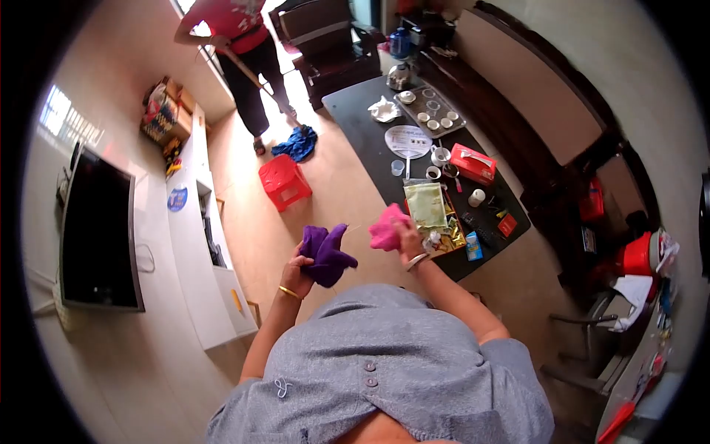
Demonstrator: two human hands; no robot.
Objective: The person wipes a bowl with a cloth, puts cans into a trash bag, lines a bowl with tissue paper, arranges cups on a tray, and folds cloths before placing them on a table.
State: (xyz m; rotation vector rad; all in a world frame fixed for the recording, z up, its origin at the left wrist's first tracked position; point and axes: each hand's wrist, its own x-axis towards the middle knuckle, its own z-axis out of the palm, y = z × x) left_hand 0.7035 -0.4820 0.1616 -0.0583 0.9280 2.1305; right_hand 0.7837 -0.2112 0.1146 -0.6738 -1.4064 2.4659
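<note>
A bunched purple cloth (325, 255) is gripped in my left hand (297, 275), with folds standing up above the fingers. My right hand (409, 244) is closed around a crumpled pink cloth (387, 227), held near the corner of the dark coffee table (355, 111). Both cloths are in the air in front of my body, apart from each other. Close to my right hand on the table lies a shallow box of small packets (452, 238), partly covered by a light green cloth (427, 207).
Ahead, a person (240, 44) holds a mop (296, 142) on the floor beside a red plastic stool (285, 181). The table bears a tea tray (436, 111), a kettle (399, 76) and a red tissue box (473, 163). A low white cabinet (198, 244) and television (100, 229) stand left; a wooden sofa (518, 96) stands right.
</note>
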